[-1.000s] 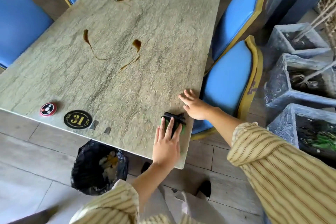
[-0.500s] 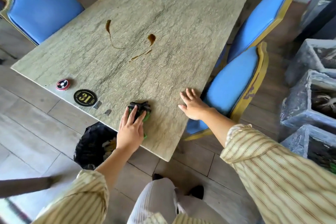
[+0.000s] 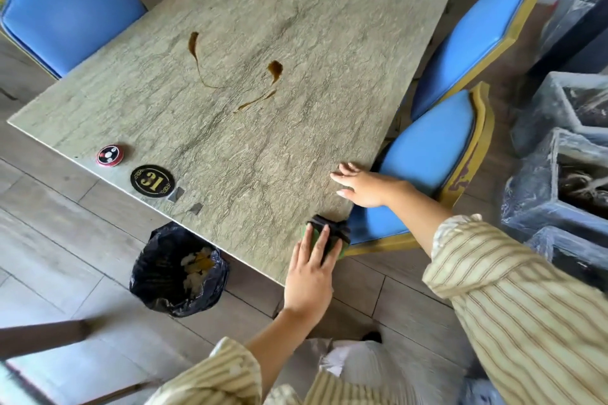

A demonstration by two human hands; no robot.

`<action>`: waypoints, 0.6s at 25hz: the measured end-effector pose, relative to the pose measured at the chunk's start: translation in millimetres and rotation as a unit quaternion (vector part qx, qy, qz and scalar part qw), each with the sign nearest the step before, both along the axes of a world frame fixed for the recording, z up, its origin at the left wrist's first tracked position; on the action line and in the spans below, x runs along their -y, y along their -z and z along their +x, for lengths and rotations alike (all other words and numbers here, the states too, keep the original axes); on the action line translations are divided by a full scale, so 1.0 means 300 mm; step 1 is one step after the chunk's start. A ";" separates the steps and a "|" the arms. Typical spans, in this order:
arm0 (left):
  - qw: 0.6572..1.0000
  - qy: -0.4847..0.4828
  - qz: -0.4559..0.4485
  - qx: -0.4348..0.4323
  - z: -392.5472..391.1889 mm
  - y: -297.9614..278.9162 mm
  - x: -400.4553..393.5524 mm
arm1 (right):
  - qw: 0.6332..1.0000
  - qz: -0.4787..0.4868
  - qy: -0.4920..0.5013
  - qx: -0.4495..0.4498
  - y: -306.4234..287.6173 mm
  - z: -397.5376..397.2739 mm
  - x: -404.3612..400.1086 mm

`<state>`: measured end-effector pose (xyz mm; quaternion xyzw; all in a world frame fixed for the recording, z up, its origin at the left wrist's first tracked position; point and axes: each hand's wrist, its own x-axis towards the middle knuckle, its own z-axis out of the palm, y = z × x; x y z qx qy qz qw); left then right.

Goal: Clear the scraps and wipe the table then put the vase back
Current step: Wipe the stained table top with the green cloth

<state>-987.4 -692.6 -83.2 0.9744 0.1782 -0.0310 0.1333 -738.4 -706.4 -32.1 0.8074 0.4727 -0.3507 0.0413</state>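
- left hand (image 3: 309, 273) flat on the green-and-black sponge (image 3: 329, 235), fingers spread over it, pressing rather than gripping; sponge sits at the table's (image 3: 296, 128) near right corner, partly over the right edge; likely the start or end of a wipe stroke
- right hand (image 3: 365, 186) open, palm down on the right edge, holding nothing; reads as a brace so the body can lean in and load the sponge
- brown sauce streaks (image 3: 274, 71) lie mid-table and toward the far edge, well apart from the sponge; wiping not yet done there
- no loose scraps visible on the top; bin with black liner (image 3: 179, 270) stands on the floor just below the near edge, scraps inside; placed there so scraps can be swept off the edge
- number plaque "31" (image 3: 152, 180) and round call button (image 3: 110, 155) sit near the near left corner; look fixed; wipe around them
- vase not in view; cannot tell where it is; goes back last
- blue chair (image 3: 431, 154) tucked against the right edge beside the bracing hand
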 end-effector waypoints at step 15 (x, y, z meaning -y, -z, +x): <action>0.953 -0.297 -0.007 0.058 0.099 0.014 0.060 | 0.993 -0.051 -0.061 0.083 -0.009 0.086 -0.044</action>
